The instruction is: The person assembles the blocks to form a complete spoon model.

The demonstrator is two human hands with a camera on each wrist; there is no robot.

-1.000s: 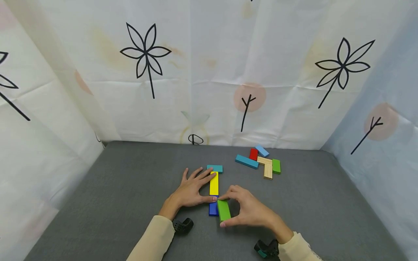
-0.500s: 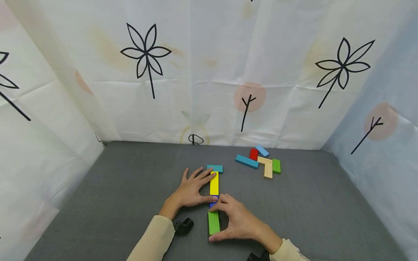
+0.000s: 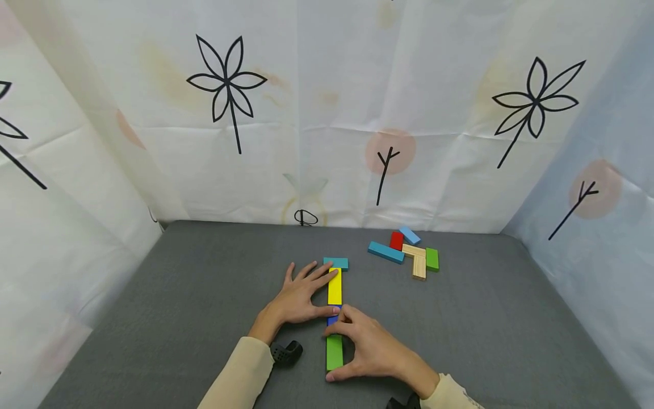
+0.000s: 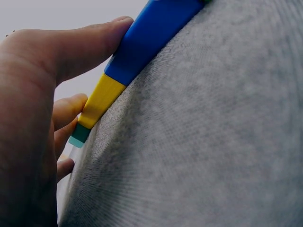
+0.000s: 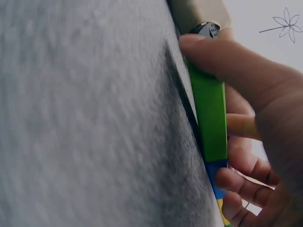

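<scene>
A line of wooden blocks runs toward me: a teal block point(image 3: 341, 263) set crosswise at the far end, then a yellow block point(image 3: 334, 288), a blue block point(image 4: 151, 42) and a green block point(image 3: 334, 353). My left hand point(image 3: 295, 301) lies spread on the row's left side, thumb on the blue block, fingertips by the yellow and teal ones. My right hand point(image 3: 375, 347) holds the green block between its thumb at the near end and a finger at the far end. In the right wrist view, the green block meets the blue one. Fingers partly hide the blue block in the head view.
Back right on the grey table point(image 3: 485, 318) lies a loose group: a long blue block point(image 3: 385, 253), a red block point(image 3: 396, 240), a light blue block point(image 3: 410, 236), two bare wood blocks point(image 3: 419, 266) and another green block point(image 3: 432, 259). A printed white curtain point(image 3: 327, 113) stands behind.
My right hand has carried the green block left and toward me, from a tilted position beside the blue block into line at its near end. The left hand has stayed in place.
</scene>
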